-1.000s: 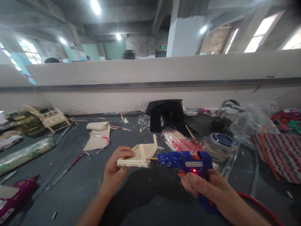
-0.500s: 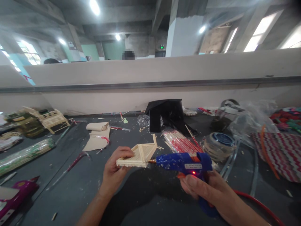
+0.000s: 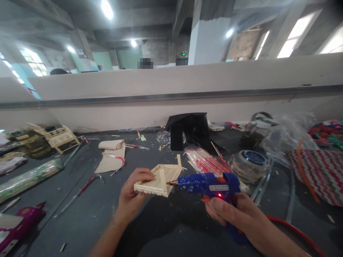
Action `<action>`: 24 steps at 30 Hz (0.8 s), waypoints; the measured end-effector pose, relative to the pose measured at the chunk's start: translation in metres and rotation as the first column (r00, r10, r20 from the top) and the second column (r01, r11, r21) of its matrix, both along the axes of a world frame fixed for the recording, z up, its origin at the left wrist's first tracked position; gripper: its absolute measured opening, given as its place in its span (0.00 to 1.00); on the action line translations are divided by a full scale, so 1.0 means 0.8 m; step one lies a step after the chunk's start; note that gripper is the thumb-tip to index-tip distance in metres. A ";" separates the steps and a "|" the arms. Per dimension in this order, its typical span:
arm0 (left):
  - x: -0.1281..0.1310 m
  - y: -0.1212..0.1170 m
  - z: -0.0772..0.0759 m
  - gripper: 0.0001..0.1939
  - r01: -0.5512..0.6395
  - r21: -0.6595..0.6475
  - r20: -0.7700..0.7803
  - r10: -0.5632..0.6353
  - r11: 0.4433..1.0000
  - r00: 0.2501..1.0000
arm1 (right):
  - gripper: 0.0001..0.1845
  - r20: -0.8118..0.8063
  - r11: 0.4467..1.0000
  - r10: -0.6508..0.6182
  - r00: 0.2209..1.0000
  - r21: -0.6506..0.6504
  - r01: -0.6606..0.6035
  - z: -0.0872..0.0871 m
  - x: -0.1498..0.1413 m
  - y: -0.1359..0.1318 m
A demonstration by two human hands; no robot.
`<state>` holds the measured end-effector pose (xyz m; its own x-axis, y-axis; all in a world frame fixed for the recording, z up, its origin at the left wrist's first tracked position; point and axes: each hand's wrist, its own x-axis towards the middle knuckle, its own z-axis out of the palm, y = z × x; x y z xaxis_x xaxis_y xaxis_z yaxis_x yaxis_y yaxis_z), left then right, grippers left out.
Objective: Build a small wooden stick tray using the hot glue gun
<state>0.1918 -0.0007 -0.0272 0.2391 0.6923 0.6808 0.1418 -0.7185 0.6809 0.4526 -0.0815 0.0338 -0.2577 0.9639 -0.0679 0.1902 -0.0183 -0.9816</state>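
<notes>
My left hand [image 3: 135,191] is closed on the left end of a small wooden stick model [image 3: 158,180], fingers on top and thumb beneath. The model is a flat panel of pale sticks with raised edge strips and a diagonal strip across it; one stick juts up at its far corner. My right hand [image 3: 232,210] grips a blue hot glue gun [image 3: 206,182] by its handle, fingers at the orange trigger. A red light glows on the gun's side. Its metal nozzle points left, close against the model's right side; whether they touch I cannot tell.
Behind the gun lies a plastic pack of sticks [image 3: 206,160], beside a round lidded jar [image 3: 250,166]. A black cloth [image 3: 191,128] sits at the back. Left are a kraft paper roll [image 3: 111,155], a purple glue gun [image 3: 20,225] and a small wooden chair model [image 3: 63,137]. A red cable [image 3: 294,228] trails right.
My left hand has tipped the stick model so its near edge sits lower and more of its top shows. The glue gun has shifted slightly left.
</notes>
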 end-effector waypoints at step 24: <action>0.003 -0.001 0.002 0.06 -0.013 -0.009 0.025 0.013 1.000 1.000 | 0.25 -0.006 0.999 -0.042 0.999 0.008 0.042 0.006 0.000 -0.004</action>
